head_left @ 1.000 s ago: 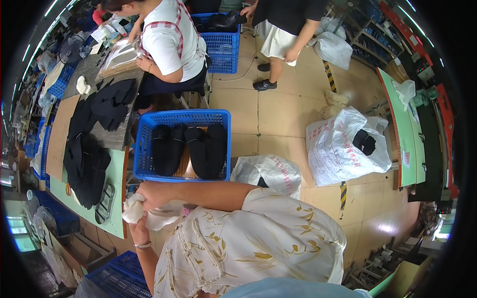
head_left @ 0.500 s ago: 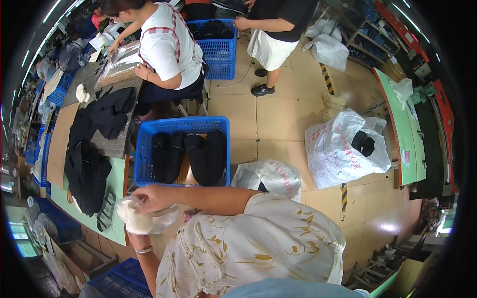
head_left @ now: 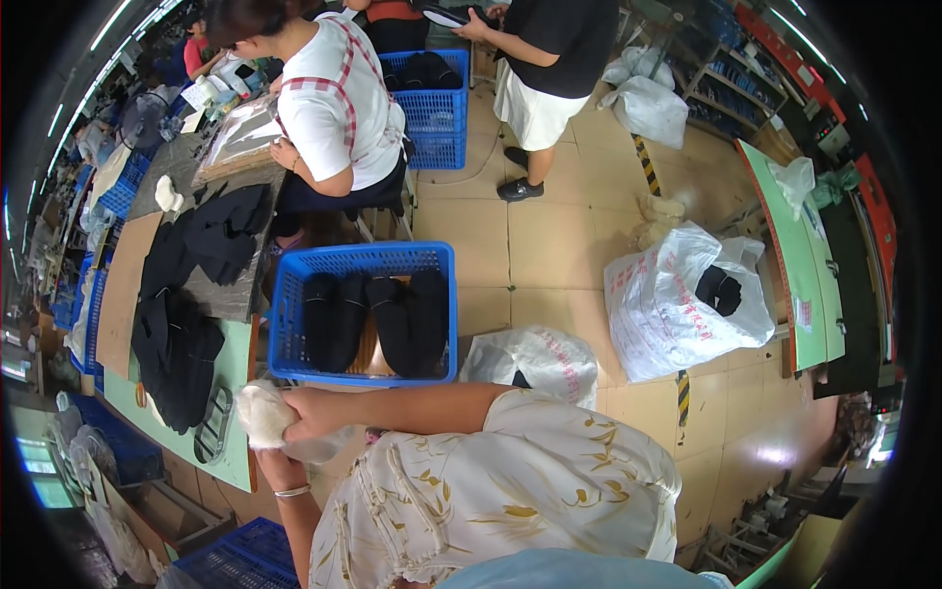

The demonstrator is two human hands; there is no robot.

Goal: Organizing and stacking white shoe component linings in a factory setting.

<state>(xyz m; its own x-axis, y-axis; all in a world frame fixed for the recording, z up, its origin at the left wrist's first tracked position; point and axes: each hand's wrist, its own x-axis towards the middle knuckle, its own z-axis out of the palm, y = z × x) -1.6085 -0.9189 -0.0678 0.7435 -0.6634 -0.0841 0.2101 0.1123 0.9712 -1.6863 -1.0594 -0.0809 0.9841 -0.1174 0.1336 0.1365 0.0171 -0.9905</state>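
Observation:
A white fluffy piece (head_left: 261,414), its exact kind unclear, is between my hands at the right edge of the pale green table (head_left: 235,469). My right hand (head_left: 312,410) reaches across from the right, its fingers closed against the fluff. From below, my left hand (head_left: 279,465) holds up the piece; its fingers are mostly hidden behind it. A thin whitish sheet (head_left: 326,448) hangs below my right wrist. Beside the fluffy piece, a dark looped metal frame (head_left: 213,426) lies on the table, next to stacked black fabric pieces (head_left: 180,358).
Just beyond my right arm stands a blue basket (head_left: 361,377) of black padded pieces (head_left: 339,324). White sacks (head_left: 535,355) (head_left: 655,324) stand to its right. A seated co-worker (head_left: 339,108) is at the far table; another person (head_left: 549,59) stands beside stacked blue baskets (head_left: 432,116).
My right fingers have shifted from the top of the fluffy piece to its right side. The seated co-worker's far arm has drawn in. The view has shifted slightly.

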